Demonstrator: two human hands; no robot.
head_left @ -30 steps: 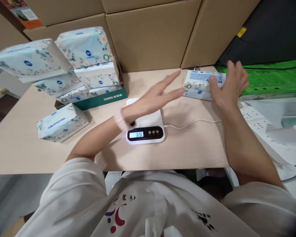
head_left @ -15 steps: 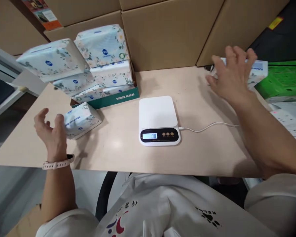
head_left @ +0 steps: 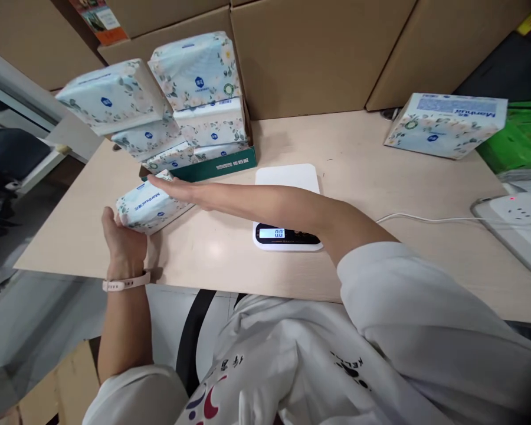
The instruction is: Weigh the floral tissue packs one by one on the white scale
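Note:
A white and pale-blue floral tissue pack [head_left: 148, 206] marked "Manhua" lies at an angle on the table, in front of the carton. My left hand [head_left: 126, 239], with a pale pink wristband, cups its near left end; the thumb is outside and the other fingers are partly hidden by the pack. Stretched across my body, my right hand [head_left: 179, 190] lies flat with extended fingers along the pack's upper right side. My right forearm passes over a white digital scale [head_left: 287, 174], covering its middle; the display reads 0.0.
More tissue packs [head_left: 197, 71] are stacked in a green-edged carton [head_left: 223, 168] at back left. Another tissue pack [head_left: 445, 127] stands at back right beside a green package [head_left: 513, 133]. Cardboard boxes [head_left: 310, 59] line the back. A white cable [head_left: 425, 218] leads toward a power strip [head_left: 513, 212].
My right hand has let go of the tissue pack at back right and swung left across the scale to the near pack. My left hand has closed in on that pack's left end.

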